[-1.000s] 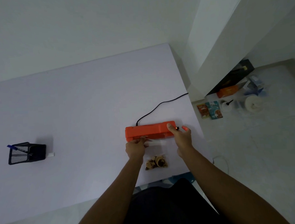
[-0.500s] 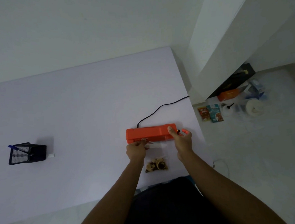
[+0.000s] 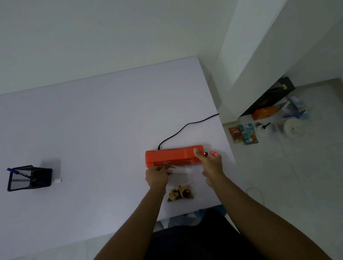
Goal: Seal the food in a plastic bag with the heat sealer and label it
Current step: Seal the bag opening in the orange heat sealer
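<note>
The orange heat sealer lies flat on the white surface, near its right edge, with its long axis running left to right. A black power cord leaves the sealer's far left side and runs over the right edge of the surface. A small indicator light glows orange at the sealer's right end.

The clear plastic bag lies on the near side of the sealer. Its open end is fed under the sealer's front edge. The food, a small heap of brown pieces, sits at the near end of the bag, well apart from the sealing bar.

The left hand is at the bag's left top corner, just beside the sealer's front edge. Its grip appears closed on the bag's edge in a pinch, though the thin film makes the contact hard to confirm.

The right hand is at the sealer's right end. The thumb rests on top of the orange housing, pressing down. The other fingers are spread and hold nothing; the grip is open.

A black mesh pen holder stands well apart at the left of the surface, with a blue pen in it. A small white object lies just beside the holder's right side.
</note>
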A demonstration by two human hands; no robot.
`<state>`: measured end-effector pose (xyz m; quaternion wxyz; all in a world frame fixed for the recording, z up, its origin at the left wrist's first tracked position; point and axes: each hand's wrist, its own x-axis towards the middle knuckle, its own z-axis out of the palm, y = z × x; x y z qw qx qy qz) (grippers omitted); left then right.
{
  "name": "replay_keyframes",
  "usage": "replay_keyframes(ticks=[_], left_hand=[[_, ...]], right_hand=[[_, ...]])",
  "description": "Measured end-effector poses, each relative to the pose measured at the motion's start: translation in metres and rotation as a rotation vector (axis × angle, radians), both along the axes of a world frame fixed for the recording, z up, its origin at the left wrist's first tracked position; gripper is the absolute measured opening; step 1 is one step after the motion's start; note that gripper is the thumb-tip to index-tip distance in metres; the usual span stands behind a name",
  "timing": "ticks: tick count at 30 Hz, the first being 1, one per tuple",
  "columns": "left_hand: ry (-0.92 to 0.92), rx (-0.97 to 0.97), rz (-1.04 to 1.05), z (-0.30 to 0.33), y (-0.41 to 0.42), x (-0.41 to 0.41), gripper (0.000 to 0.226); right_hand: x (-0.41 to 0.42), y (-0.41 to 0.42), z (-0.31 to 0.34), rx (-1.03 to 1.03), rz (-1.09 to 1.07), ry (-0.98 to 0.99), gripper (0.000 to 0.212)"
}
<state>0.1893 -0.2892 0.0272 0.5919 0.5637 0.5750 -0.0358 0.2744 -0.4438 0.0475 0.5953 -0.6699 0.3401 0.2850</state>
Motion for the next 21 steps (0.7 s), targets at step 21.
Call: replay_keyframes(ticks=[21], left_hand=[[0.007, 0.0, 0.008, -0.0046, 0.0002, 0.0, 0.019]], right_hand=[[-0.0021, 0.0, 0.0025, 0.026, 0.001, -0.03, 0.088]])
